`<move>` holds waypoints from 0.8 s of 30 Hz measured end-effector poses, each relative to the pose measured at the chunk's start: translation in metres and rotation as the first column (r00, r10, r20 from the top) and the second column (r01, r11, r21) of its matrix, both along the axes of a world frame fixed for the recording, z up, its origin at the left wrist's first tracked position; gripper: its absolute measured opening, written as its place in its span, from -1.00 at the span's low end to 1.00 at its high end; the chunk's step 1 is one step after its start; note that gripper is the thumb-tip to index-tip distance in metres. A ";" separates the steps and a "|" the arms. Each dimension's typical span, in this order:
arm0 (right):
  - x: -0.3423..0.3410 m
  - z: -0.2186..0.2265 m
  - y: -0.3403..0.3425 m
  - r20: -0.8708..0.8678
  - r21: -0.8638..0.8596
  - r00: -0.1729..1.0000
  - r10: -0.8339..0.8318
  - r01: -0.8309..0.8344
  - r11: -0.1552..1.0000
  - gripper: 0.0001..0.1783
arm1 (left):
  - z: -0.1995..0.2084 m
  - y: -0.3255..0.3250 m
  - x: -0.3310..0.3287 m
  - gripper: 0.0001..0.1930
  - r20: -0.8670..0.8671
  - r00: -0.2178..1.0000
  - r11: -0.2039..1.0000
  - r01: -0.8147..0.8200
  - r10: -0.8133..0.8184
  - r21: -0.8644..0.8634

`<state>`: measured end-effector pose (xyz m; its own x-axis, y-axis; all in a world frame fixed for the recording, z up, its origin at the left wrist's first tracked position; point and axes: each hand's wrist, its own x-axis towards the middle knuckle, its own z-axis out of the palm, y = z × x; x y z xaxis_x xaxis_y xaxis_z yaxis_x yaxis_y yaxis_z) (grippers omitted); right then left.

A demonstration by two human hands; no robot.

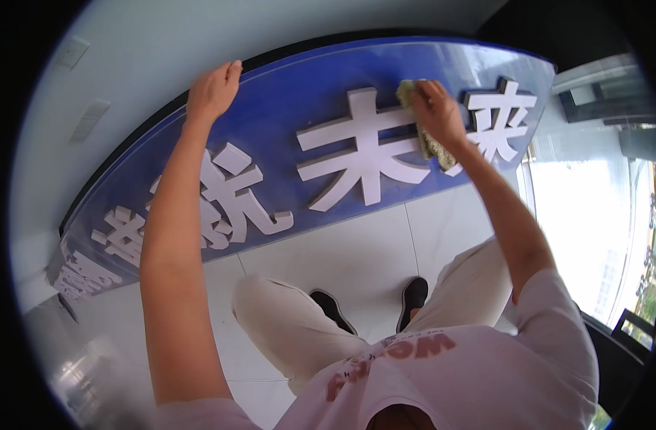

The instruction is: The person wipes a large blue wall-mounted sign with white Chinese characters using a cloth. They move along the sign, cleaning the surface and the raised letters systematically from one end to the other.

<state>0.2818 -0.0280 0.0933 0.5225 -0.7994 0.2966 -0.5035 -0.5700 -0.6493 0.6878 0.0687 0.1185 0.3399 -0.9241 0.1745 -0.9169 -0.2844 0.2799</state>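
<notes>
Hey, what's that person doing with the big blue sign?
A person has both hands up at the blue sign. The right hand holds a fuzzy, greenish cloth against it, between two big raised white characters. The left hand is up at the sign's top edge, with no cloth showing in it. Down below, the dark shoes are on the pale floor.
</notes>
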 end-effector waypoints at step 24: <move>0.116 0.001 0.057 -0.846 -0.165 0.516 0.137 -0.497 0.852 -0.83 | 0.007 0.002 -0.004 -0.56 -0.090 0.996 0.997 0.016 -0.010 0.074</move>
<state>0.3981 0.0286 0.0946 0.8739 -0.4592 -0.1597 -0.4292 -0.8830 0.1902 0.6840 0.0702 0.1257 0.3389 -0.9379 0.0741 -0.8930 -0.2958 0.3391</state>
